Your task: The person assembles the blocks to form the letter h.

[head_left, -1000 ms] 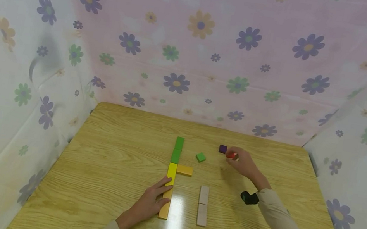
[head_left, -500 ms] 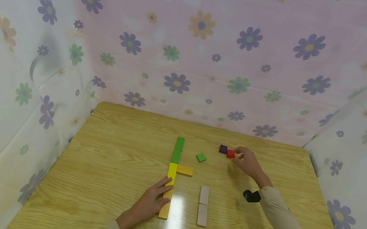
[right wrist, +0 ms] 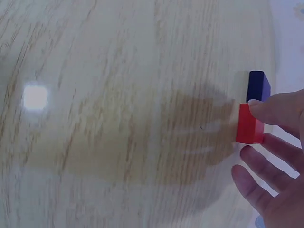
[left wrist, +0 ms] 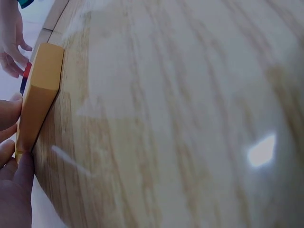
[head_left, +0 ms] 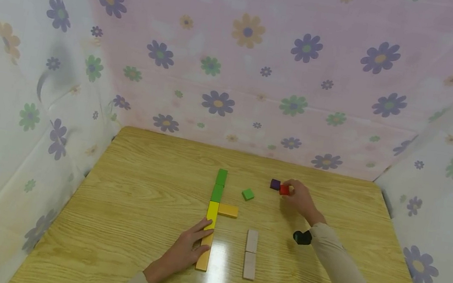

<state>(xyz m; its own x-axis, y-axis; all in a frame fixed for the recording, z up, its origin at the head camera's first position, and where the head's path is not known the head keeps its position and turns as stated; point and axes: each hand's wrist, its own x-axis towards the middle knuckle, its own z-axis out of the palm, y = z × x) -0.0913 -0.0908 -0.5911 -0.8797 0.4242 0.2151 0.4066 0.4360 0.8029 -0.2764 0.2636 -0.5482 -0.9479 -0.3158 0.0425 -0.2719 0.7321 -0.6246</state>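
My left hand rests with spread fingers on a column of yellow and orange blocks, which continues into two green blocks at its far end. The left wrist view has the orange block beside the fingertips. At the far right, my right hand pinches a red block next to a purple block. In the right wrist view the thumb lies on the red block's corner, by the dark purple block, with a finger at its other end.
An orange block juts right from the column. A small green block lies turned between the column and the red block. Two pale wood blocks stand end to end nearer the front. Flowered cloth surrounds the wooden table.
My right hand drew back slightly from the red block, then came back onto it; the red block moved very little. The left hand has stayed in place.
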